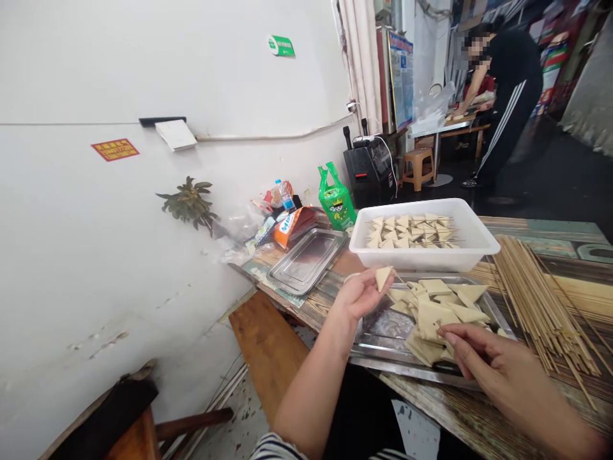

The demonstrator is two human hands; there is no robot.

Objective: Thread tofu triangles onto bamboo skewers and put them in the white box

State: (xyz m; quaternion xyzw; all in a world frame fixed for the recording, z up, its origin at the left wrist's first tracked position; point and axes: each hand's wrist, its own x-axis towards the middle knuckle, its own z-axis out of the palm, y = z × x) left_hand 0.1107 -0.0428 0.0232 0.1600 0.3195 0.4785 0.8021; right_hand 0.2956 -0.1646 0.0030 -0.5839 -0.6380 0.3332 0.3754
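Right hand (502,374) low over counter (527,230) edge, fingers curled, tips on tofu pile (440,313) in steel tray (383,351) (grip: cannot tell). Left hand (359,295), palm up, pinches tofu triangle (383,278) above tray. Beyond: white tub (474,246).

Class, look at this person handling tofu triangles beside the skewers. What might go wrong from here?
1. The tofu triangle pinched in the left hand might tear or drop.
2. The right hand, at the tofu pile, sits beside loose bamboo skewers; it might knock them or get pricked.
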